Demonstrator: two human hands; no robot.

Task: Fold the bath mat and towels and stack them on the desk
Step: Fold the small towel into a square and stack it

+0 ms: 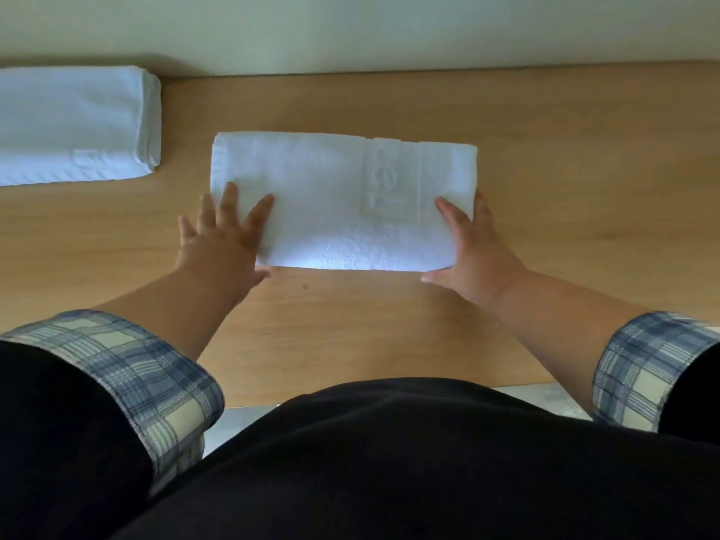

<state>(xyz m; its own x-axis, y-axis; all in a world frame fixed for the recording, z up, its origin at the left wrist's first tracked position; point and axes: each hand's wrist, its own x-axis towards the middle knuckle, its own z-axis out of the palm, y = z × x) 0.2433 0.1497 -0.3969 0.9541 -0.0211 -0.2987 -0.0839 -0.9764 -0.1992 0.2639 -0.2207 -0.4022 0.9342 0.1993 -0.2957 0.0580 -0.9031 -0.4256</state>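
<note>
The light brown wooden counter (545,169) ran along a pale wall and carried both white things. At its far left lay the larger one, a thick white folded cloth pile (78,122), cut by the frame edge, w/ its layered edges to the right; prob. the bath mat or a bigger towel, I could not tell which. It was well apart from the hands, so I judged it as finished and waiting as the base of the stack.

In the middle of the counter, in front of the person, lay the smaller white terry towel (343,200), folded to a flat rectangle w/ an embossed band of letters across it, near its right end.

The left hand (222,243) was flat and spread, fingers resting on the near left corner of the towel, grip released, nothing held. The right hand (471,251) was also flat and open against the right end, thumb under the near edge, not clenched. Both hands were placed at the two ends prob. to press the fold flat and square it, or to take it for lifting onto the pile.
</note>
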